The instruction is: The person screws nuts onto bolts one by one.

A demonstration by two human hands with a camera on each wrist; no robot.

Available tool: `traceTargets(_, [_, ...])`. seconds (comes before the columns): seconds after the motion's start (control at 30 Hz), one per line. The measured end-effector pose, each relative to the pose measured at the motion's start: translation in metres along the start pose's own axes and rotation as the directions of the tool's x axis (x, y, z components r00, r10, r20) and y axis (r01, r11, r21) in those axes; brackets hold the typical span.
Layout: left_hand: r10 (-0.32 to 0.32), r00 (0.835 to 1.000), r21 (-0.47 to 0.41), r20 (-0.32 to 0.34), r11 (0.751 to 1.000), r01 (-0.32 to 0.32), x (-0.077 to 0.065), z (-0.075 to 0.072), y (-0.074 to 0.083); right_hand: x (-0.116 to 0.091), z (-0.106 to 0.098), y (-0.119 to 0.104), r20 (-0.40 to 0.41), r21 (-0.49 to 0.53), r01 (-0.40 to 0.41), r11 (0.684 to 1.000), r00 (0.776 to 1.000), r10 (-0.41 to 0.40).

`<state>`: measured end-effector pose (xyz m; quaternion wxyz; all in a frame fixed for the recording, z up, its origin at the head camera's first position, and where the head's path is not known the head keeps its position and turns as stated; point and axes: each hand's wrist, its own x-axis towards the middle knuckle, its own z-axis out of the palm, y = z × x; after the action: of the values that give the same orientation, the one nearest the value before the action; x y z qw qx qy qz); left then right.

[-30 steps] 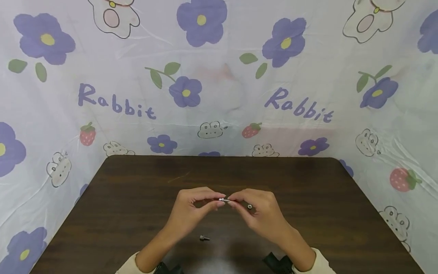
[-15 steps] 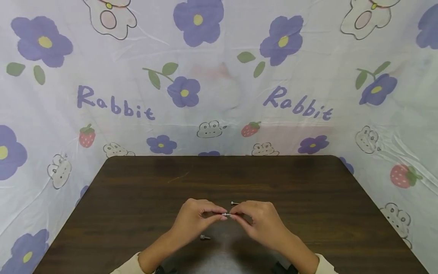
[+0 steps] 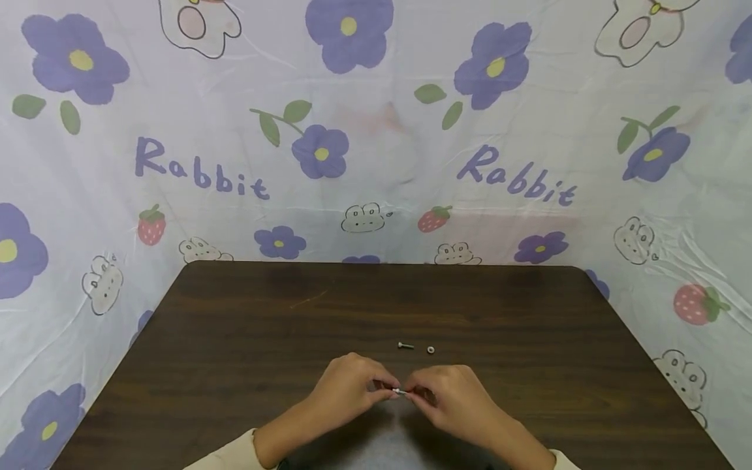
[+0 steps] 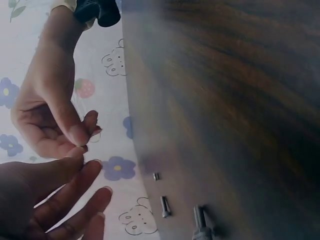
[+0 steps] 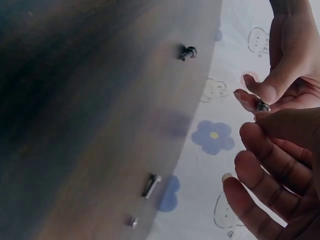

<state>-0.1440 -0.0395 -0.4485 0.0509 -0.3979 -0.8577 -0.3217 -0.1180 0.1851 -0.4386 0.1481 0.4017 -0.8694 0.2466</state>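
A small silvery bolt [image 3: 399, 391] is held level between my two hands over the near part of the table. My left hand [image 3: 355, 390] pinches its left end between thumb and fingertips. At its right end my right hand [image 3: 449, 397] pinches with thumb and forefinger, covering the tip. In the right wrist view a bit of the bolt [image 5: 263, 106] shows at the left fingertips. Whether a nut sits on its thread is too small to tell. Beyond the hands lie a loose bolt [image 3: 405, 345] and a nut [image 3: 431, 350].
A thicker bolt [image 4: 201, 227] lies on the dark wooden table [image 3: 264, 326]; in the head view my left hand hides it. A cloth [image 3: 376, 170] printed with flowers and rabbits hangs behind the table and along both sides.
Both hands have come nearer to me with the bolt between them. The loose bolt and nut beyond them are now uncovered, and the thicker bolt has gone out of sight behind my left hand.
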Motion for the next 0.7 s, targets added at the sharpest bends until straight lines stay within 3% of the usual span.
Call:
traceTargets(0.17, [0.011,0.998,0.118,0.054,0.993,-0.017,0.001,0.008,0.005,-0.006,0.003,0.001,0.085,-0.020,-0.073,0.997,0.994,0.074])
traceTargets(0.3, [0.062,0.994,0.295,0.093,0.951,-0.088,0.001,0.019,0.009,-0.011,0.005,0.003,0.199,-0.049,-0.113,0.992,0.973,0.121])
traceTargets(0.37, [0.069,0.991,0.342,0.112,0.934,-0.103,0.000,0.024,0.010,-0.012,0.006,0.003,0.242,-0.053,-0.120,0.991,0.962,0.129])
traceTargets(0.47, [0.052,0.989,0.370,0.135,0.924,-0.099,-0.001,0.030,0.011,-0.013,0.009,0.004,0.268,-0.055,-0.117,0.992,0.955,0.128])
traceTargets(0.7, [0.016,0.982,0.367,0.187,0.926,-0.085,-0.002,0.037,0.010,-0.018,0.017,0.006,0.249,-0.065,-0.088,0.994,0.963,0.101])
